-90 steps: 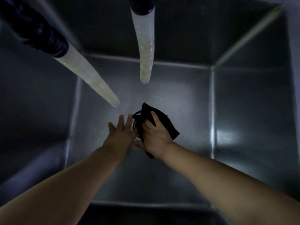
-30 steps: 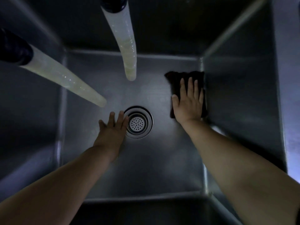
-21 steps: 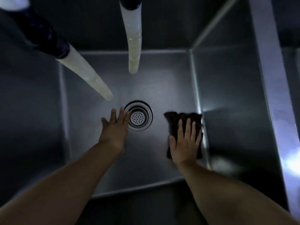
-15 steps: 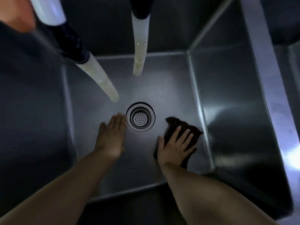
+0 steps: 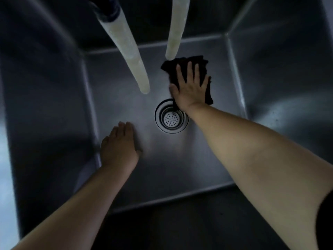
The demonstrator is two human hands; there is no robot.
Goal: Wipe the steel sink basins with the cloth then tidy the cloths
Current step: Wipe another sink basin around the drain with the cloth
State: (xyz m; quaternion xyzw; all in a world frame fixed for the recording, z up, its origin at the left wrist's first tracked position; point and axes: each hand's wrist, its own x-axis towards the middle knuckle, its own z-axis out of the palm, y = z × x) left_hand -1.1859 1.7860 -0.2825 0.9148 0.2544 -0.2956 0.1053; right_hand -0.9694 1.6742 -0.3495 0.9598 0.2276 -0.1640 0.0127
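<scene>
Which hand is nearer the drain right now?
Right. The right hand presses the cloth just beyond the drain, its wrist crossing the rim; the left hand rests flat to its left, apart.

two pale hoses (image 5: 126, 49) (image 5: 175, 27) hang into the steel basin (image 5: 180, 168), blocking the far-left floor. the right hand (image 5: 189, 89) pressing the dark cloth (image 5: 203, 64) fills the far middle, touching the drain (image 5: 171, 117); the left hand (image 5: 119, 145) lies flat near-left. bare floor lies open near-right and along the right wall.

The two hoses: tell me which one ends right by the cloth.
The right hose: its tip hangs just over the dark cloth under the right hand. The left hose ends farther left, apart from it.
</scene>
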